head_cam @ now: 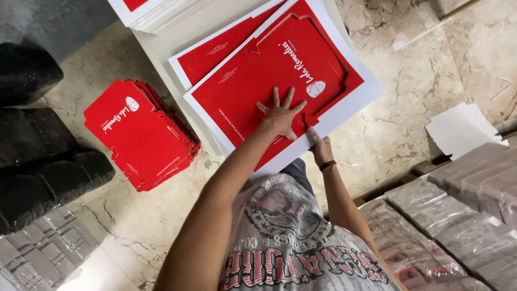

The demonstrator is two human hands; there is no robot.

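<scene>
A large red printed card sheet (258, 75) with a white margin and a die-cut box outline lies on top of a pile on a pale table (161, 48). My left hand (280, 114) lies flat on its red face near the front edge, fingers spread. Just to the right, my right hand (319, 146), with a dark wristband, pinches the sheet's white front margin. A second, similar sheet (215, 51) shows from underneath on the left.
On the marble floor to the left lies a stack of cut-out red box blanks (137, 132). Another pile of sheets (156, 13) sits at the table's far end. Black bundles (32, 156) lie at the left, plastic-wrapped packs (452, 215) at the right, and white offcuts (460, 129) on the floor.
</scene>
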